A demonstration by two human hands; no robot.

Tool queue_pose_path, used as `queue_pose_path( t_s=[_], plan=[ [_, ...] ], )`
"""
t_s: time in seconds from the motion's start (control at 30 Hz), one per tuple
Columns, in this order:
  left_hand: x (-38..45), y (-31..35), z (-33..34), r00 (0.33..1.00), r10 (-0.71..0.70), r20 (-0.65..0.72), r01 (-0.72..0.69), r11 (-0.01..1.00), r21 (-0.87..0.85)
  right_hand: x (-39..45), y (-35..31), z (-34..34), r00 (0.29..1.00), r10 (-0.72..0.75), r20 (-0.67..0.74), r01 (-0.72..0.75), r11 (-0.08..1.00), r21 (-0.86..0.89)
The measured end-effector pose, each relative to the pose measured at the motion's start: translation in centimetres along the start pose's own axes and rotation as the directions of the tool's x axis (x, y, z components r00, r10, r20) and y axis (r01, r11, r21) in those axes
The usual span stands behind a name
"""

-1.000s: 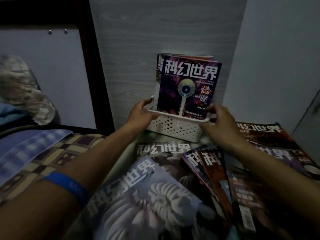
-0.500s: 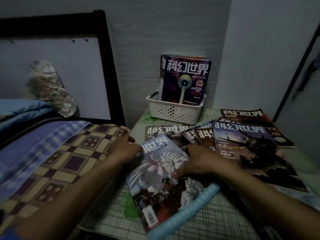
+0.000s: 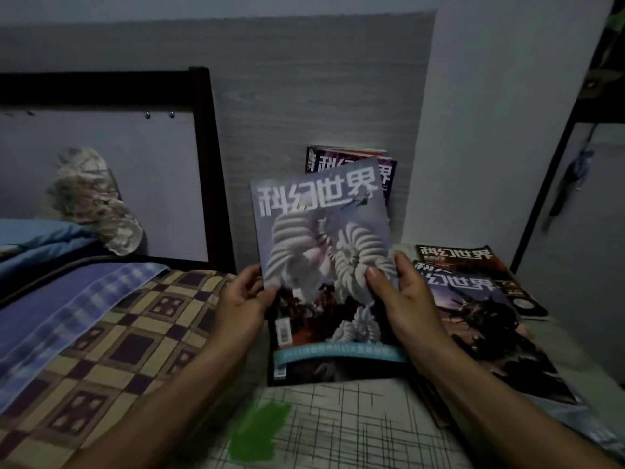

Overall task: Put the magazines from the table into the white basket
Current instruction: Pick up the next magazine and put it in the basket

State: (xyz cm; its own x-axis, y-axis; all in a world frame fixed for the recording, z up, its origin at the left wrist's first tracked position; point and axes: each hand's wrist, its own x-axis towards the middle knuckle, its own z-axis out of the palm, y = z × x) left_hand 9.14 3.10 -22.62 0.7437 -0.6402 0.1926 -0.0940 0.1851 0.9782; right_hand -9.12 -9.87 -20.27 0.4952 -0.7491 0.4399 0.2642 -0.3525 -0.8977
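Note:
I hold a grey-blue magazine with white spiral shells on its cover (image 3: pixel 321 238) upright above the table. My left hand (image 3: pixel 241 299) grips its left edge and my right hand (image 3: pixel 399 292) grips its right edge, thumb on the cover. Behind its top edge stand purple magazines (image 3: pixel 385 170) against the wall; the raised magazine hides the white basket that holds them. Another dark magazine (image 3: pixel 338 367) lies under the raised one on the table. More magazines (image 3: pixel 473 292) lie spread out to the right.
The table wears a white cloth with black lines and a green patch (image 3: pixel 338 431). A bed with a checked cover (image 3: pixel 101 350) and dark headboard (image 3: pixel 206 157) borders the left. A grey wall stands behind, a dark frame (image 3: pixel 554 184) at right.
Both hands left the basket, came down to the shell-cover magazine lying on the table, took it by its edges and lifted it upright toward the basket.

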Motion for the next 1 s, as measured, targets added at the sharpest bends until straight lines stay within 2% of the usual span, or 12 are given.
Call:
queue_pose_path(
  t_s=[0.1,0.17,0.23,0.3,0.37,0.43,0.5,0.6,0.67,0.8,0.9,1.0],
  plan=[
    [0.9,0.9,0.4,0.989,0.148,0.011,-0.148,0.987,0.055,0.5,0.5,-0.3,0.999,0.031,-0.007,-0.031,0.999,-0.016],
    [1.0,0.3,0.2,0.983,0.182,0.0,-0.18,0.974,0.139,0.0,1.4,-0.5,0.997,0.072,0.031,-0.069,0.994,-0.089],
    [0.9,-1.1,0.1,0.984,0.175,0.003,-0.173,0.969,0.175,-0.6,2.2,-0.9,0.993,0.065,0.1,-0.04,0.972,-0.232],
    [0.7,-2.5,0.0,0.986,0.163,0.021,-0.164,0.972,0.167,-0.9,2.8,-1.2,0.99,0.041,0.135,0.019,0.908,-0.419],
    [1.1,-3.2,0.0,0.982,0.191,0.003,-0.189,0.966,0.179,-0.5,2.9,-1.5,0.992,0.005,0.128,0.076,0.782,-0.618],
    [2.2,-2.5,0.6,0.975,0.22,-0.011,-0.215,0.961,0.172,0.7,2.1,-1.5,0.987,-0.084,0.135,0.156,0.673,-0.723],
    [4.3,-0.6,1.8,0.959,0.284,-0.007,-0.279,0.946,0.167,2.8,0.4,-1.3,0.975,-0.197,0.105,0.212,0.68,-0.701],
    [9.6,3.1,4.0,0.923,0.378,-0.077,-0.359,0.915,0.184,7.9,-1.8,-1.3,0.958,-0.287,-0.024,0.219,0.779,-0.588],
    [13.5,5.6,5.6,0.905,0.41,-0.115,-0.388,0.905,0.176,11.7,-2.5,-1.5,0.937,-0.341,-0.073,0.231,0.765,-0.601],
    [20.9,6.4,8.3,0.902,0.402,-0.157,-0.36,0.902,0.237,18.5,-0.2,-2.3,0.948,-0.292,-0.126,0.154,0.768,-0.621],
    [24.4,2.9,10.1,0.915,0.357,-0.187,-0.29,0.905,0.311,21.1,3.9,-2.7,0.951,-0.275,-0.144,0.089,0.684,-0.724],
    [26.0,-1.4,11.1,0.927,0.334,-0.169,-0.228,0.863,0.452,21.9,7.8,-3.0,0.949,-0.299,-0.101,0.103,0.597,-0.796]
  ],
)
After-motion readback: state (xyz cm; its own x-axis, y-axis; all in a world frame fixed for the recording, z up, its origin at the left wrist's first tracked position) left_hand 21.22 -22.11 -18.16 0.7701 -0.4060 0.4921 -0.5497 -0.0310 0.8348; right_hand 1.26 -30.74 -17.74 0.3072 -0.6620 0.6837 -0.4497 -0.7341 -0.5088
